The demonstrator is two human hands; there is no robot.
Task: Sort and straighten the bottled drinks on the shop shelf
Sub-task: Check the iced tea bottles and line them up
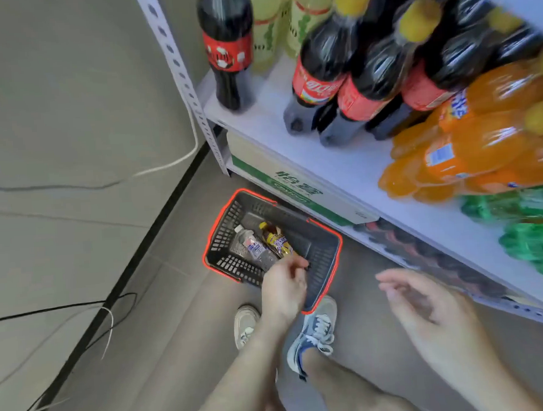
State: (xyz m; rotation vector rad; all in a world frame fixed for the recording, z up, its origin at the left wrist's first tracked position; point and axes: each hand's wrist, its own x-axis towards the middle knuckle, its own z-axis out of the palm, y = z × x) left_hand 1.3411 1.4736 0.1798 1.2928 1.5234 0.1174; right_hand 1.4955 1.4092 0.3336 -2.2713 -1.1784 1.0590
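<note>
A white shelf [334, 157] carries large cola bottles [325, 65] with yellow caps, one cola bottle [227, 46] standing apart at the left, orange soda bottles [470, 148] and green bottles [532, 221]. On the floor below stands a dark basket [320, 240] with a red rim. Inside it lie a clear bottle [253, 244] and a yellow-labelled bottle [275, 238]. My left hand [283, 284] hangs over the basket's near side, fingers curled near the yellow-labelled bottle, gripping nothing that I can see. My right hand [428, 303] hovers with relaxed fingers, holding nothing, below the shelf edge.
Pale yellow-green bottles [271, 21] stand at the shelf's back. A cardboard box [297, 184] with green print sits under the shelf. A perforated metal upright [175, 65] frames the left end. Cables [79, 309] trail over the floor at the left. My shoes [316, 329] are beside the basket.
</note>
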